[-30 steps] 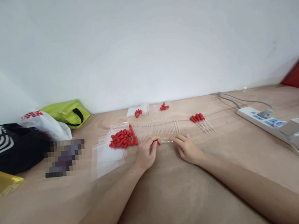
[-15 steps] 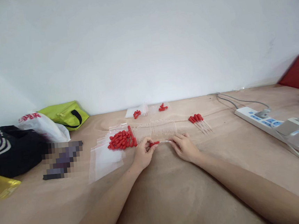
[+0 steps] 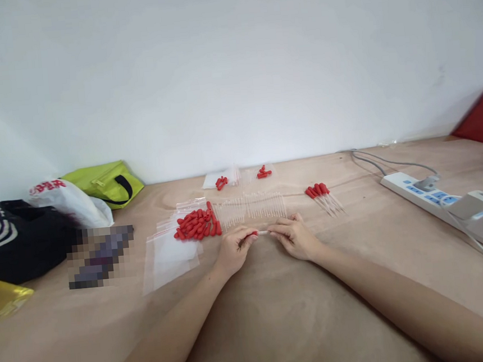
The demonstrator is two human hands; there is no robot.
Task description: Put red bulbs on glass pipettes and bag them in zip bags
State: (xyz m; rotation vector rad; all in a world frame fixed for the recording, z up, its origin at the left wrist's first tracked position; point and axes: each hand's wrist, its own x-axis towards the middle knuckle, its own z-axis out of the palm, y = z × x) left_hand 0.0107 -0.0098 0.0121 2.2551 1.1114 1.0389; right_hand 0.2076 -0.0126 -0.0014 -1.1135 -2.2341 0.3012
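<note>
My left hand (image 3: 232, 253) is closed around a red rubber dropper bulb (image 3: 254, 233), with only its end showing past the fingertips. Between finger and thumb, my right hand (image 3: 296, 240) pinches a thin clear dropper tube (image 3: 263, 232). The tube lies level and its left end meets the bulb; whether it sits inside cannot be made out. Behind the hands is a row of clear tubes (image 3: 264, 206). A pile of red bulbs (image 3: 194, 224) lies left of that row. To the right, several droppers with red bulbs fitted (image 3: 321, 196) lie side by side.
Clear zip bags (image 3: 164, 264) lie under and beside the bulb pile. Two small bags with red bulbs (image 3: 221, 183) (image 3: 263, 172) rest near the wall. A power strip (image 3: 411, 188) with plugs and cables occupies the right; bags, including a green one (image 3: 102, 182), stand left.
The gap between bulb and tube has closed, and they now meet. My right hand has shifted slightly left, and my left fingers cover more of the bulb.
</note>
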